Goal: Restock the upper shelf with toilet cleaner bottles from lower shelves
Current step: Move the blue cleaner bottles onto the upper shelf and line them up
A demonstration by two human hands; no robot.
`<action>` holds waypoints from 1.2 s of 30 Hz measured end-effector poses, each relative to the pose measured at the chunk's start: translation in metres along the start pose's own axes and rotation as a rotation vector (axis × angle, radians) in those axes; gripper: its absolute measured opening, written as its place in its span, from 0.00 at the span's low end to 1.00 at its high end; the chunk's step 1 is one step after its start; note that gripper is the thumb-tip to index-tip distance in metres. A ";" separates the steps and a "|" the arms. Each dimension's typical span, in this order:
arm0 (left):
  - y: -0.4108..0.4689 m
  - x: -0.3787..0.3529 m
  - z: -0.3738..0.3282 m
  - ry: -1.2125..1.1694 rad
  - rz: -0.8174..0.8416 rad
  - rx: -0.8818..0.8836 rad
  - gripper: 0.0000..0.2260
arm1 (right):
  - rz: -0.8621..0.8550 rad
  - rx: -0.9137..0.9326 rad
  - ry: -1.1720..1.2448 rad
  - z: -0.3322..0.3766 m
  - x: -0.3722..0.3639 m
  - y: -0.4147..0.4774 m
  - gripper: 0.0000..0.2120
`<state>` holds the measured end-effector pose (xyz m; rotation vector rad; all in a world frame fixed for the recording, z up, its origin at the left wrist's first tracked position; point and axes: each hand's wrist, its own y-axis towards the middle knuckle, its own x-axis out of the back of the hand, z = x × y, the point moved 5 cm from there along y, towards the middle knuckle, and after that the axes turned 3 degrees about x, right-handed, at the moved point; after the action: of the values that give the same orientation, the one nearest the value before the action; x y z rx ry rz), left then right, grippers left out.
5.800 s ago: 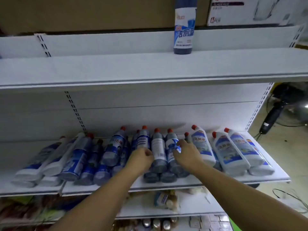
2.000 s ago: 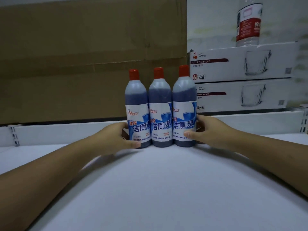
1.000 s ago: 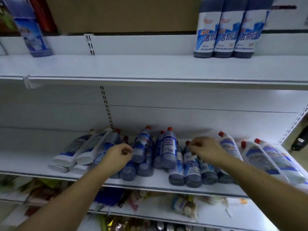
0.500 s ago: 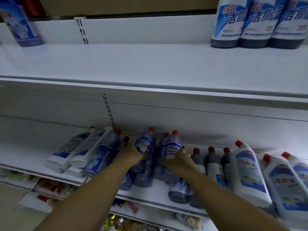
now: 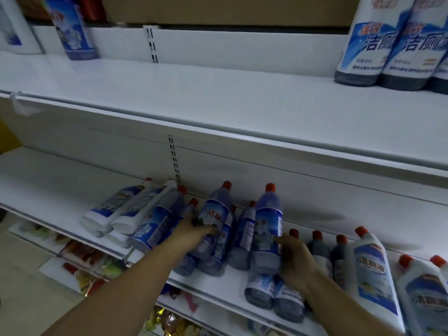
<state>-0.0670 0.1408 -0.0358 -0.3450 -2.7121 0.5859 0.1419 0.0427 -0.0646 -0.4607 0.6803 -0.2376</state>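
Both hands are now lifting bottles off the lower shelf [image 5: 60, 190], the left hand [image 5: 194, 232] grasping one bottle [image 5: 213, 214] and the right hand [image 5: 294, 260] another [image 5: 268, 229], heading for the upper shelf [image 5: 218, 100].

White metal shelving [image 5: 242, 110] is seen across the view, backed by white panels with slotted uprights [image 5: 174, 161]. A brown cardboard box [image 5: 218, 8] is stacked above. A pale tiled floor [image 5: 29, 299] is glimpsed lower left; lighting is dim.
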 end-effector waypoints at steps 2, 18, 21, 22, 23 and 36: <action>-0.019 0.008 0.008 -0.313 0.102 0.055 0.21 | 0.076 -0.011 0.089 -0.006 -0.012 -0.011 0.47; -0.169 0.213 0.098 -0.535 0.289 -0.162 0.19 | 0.283 0.164 -0.161 -0.160 -0.222 -0.089 0.44; -0.180 0.248 0.103 -0.523 0.284 -0.192 0.20 | 0.354 0.163 -0.200 -0.172 -0.257 -0.100 0.45; -0.181 0.259 0.103 -0.517 0.283 -0.205 0.21 | 0.372 0.168 -0.228 -0.174 -0.267 -0.101 0.45; -0.181 0.270 0.102 -0.514 0.274 -0.221 0.22 | 0.387 0.179 -0.268 -0.174 -0.278 -0.101 0.44; -0.184 0.412 0.062 -0.487 0.021 -0.419 0.43 | 0.770 0.258 -0.408 -0.160 -0.432 -0.059 0.44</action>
<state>-0.4956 0.0811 0.1057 -0.3713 -3.3055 0.0998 -0.2931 0.0929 0.0916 0.0259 0.3779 0.4834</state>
